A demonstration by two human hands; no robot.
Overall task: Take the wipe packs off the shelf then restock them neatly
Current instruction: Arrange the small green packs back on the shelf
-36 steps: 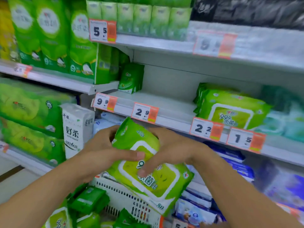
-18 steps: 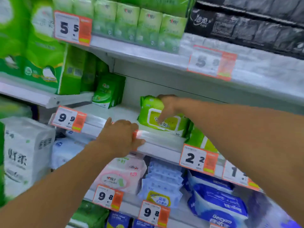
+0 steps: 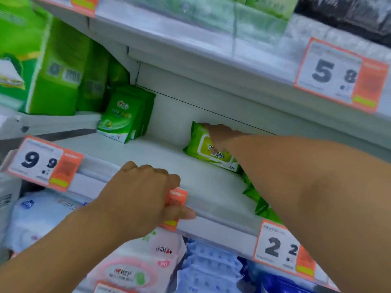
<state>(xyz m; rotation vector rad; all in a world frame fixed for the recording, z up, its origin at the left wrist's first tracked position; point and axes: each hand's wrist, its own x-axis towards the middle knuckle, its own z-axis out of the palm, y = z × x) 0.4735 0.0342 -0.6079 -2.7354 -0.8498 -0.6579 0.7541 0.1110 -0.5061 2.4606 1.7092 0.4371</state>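
Bare white shelf (image 3: 160,161) lay open between the small green packs (image 3: 124,115) at the back left and the wipe pack (image 3: 203,151), which sat deep near the back wall. Right hand (image 3: 220,136) reached far in, fingers curled over the pack's top. Left hand (image 3: 139,199) gripped the shelf's front edge at a price tag (image 3: 175,197).

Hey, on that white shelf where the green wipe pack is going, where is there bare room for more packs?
The shelf is bare between the small dark-green packs at left and the wipe pack under the right hand, forward to the left hand on the rail. It is crowded right of that pack, where more green packs lie.
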